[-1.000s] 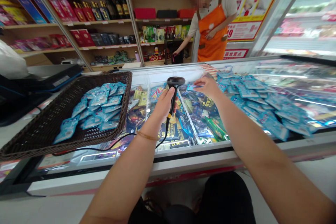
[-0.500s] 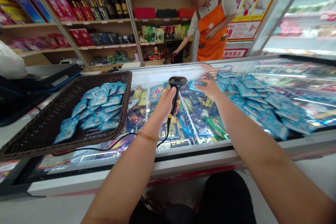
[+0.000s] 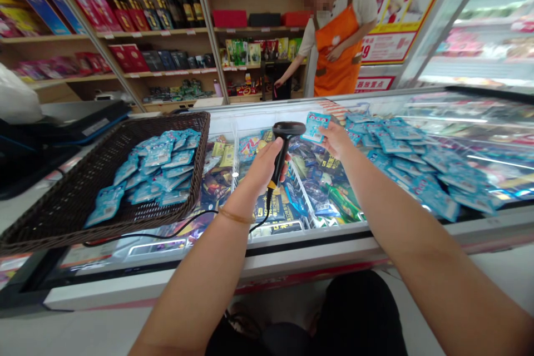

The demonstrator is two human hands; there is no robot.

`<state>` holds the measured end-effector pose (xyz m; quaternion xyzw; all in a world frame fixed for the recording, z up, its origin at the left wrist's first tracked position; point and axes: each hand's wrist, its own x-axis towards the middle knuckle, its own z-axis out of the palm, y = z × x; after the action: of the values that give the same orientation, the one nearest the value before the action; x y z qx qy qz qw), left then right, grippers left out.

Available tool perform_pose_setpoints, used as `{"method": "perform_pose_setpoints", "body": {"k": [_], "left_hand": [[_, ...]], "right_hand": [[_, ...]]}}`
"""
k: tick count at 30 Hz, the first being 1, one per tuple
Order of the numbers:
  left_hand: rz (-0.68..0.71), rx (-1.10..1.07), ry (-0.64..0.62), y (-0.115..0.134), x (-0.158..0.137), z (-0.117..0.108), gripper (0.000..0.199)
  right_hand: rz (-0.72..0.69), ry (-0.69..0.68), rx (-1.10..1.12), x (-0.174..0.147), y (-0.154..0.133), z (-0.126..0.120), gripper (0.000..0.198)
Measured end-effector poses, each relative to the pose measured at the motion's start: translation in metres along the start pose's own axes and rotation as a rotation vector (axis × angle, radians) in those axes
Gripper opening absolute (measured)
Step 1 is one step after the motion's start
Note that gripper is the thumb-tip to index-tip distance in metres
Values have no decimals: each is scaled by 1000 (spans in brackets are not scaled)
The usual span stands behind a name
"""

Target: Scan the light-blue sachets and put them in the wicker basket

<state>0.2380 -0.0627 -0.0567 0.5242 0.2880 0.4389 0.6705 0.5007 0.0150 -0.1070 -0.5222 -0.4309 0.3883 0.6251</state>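
1. At nine o'clock from the left hand, a dark brown woven basket (image 3: 70, 194) with slanting sides sits over the glass-topped white freezer (image 3: 112, 291). Light-blue printed plastic packets (image 3: 158, 157) lie piled inside it.
2. The left hand (image 3: 267, 166) has its fingers wrapped round the handle of a black handheld scanner (image 3: 288, 129); a thin black cable (image 3: 167, 238) trails off toward eight o'clock.
3. At three o'clock from the scanner's head, just beside it, the right hand (image 3: 334, 139) holds up one light-blue flat packet (image 3: 315, 127), fingers pinched on its edge.
4. Across at twelve o'clock from that hand stands a co-worker in an orange apron (image 3: 337, 55).
5. At three o'clock, a loose heap of light-blue packets (image 3: 400, 147) spreads over the freezer top.
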Motion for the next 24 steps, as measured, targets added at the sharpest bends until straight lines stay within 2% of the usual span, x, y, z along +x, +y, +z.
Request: {"method": "perform_pose_setpoints", "body": {"k": [6, 12, 20, 24], "left_hand": [[-33, -13, -108, -1, 0, 1, 47], [-33, 24, -161, -4, 0, 2, 49], [-34, 30, -170, -2, -3, 6, 46], [-28, 31, -167, -2, -4, 6, 43]], "right_hand": [[32, 25, 142, -12, -17, 17, 19], [12, 7, 218, -15, -21, 27, 20], [-7, -1, 276, -16, -27, 33, 17], [-10, -4, 265, -16, -27, 33, 22]]}}
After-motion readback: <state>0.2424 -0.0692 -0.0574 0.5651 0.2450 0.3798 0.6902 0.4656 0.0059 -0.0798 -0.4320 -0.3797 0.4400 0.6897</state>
